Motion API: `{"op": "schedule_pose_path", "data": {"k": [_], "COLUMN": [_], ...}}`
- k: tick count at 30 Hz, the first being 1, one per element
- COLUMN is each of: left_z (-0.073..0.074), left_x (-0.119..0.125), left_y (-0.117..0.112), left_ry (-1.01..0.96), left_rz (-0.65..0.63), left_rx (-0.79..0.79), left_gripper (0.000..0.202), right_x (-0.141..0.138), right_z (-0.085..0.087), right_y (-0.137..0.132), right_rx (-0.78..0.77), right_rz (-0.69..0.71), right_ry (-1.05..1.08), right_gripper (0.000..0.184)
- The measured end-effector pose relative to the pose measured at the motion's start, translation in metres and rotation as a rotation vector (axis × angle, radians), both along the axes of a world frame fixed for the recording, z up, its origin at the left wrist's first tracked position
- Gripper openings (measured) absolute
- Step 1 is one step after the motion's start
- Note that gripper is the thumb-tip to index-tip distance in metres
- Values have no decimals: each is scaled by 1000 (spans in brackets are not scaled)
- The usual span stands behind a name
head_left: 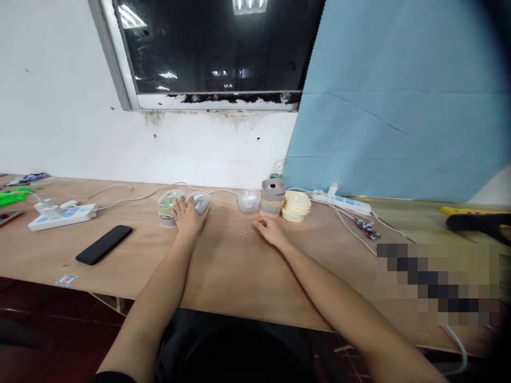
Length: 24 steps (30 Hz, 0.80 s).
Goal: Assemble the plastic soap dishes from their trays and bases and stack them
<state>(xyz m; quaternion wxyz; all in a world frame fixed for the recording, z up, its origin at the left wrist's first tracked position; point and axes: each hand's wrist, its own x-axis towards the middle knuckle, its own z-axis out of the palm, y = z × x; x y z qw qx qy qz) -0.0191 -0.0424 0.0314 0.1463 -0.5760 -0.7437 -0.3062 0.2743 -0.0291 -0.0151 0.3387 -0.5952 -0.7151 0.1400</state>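
My left hand (187, 217) lies palm-down on the plywood table (227, 271), its fingers over a round clear plastic container with a grey-white lid (199, 203). Just left of that, touching my hand, sits a similar round container with a pale green lid (168, 204). My right hand (271, 232) rests flat on the bare wood, holding nothing. Nearest to it stand a stack of grey, tan and pink round pieces (273, 198) and a stack of cream round dishes (296, 206). A clear round container (249, 201) sits beside the coloured stack.
A black phone (104, 244) and a white power strip (62, 217) lie to the left, with bright green pieces (14, 198) beyond. Another power strip (341, 203) and white cables lie to the right. A plastic bottle (277, 169) stands behind the stacks. The table's front edge lies near my body.
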Motion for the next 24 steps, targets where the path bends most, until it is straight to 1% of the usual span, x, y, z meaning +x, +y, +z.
{"op": "schedule_pose_path", "data": {"k": [2,5,8,11,13,15,17,19,21,24], "left_z": [0,0,-1,-1,-2,-3,-3,-3,-3,-3], "left_x": [0,-1,-2,-2,-2,-3,-2,0,4,15], "left_y": [0,0,-1,-1,0,1,2,2,0,-4], "left_ry": [0,-1,-23,-43,-40,-36,-45,-62,-61,-15], "left_rz": [-41,-71,-56,-36,-26,-23,-30,-47,-84,-196], "left_rx": [-5,-12,2,10,14,22,39,67,102,152], "left_gripper": [70,59,56,57,58,58,59,60,60,55], "right_x": [0,8,28,54,71,83,91,94,94,94], "right_z": [2,9,15,18,17,14,10,6,3,0], "right_y": [-1,-2,2,9,14,17,20,23,26,30], "right_rx": [76,307,528,682,698,646,573,510,464,458], "right_rz": [-38,-181,-311,-421,-530,-632,-672,-655,-607,-538], "right_ry": [26,73,66,11,5,42,98,144,162,161], "right_gripper": [33,33,31,28,30,37,42,45,43,34]}}
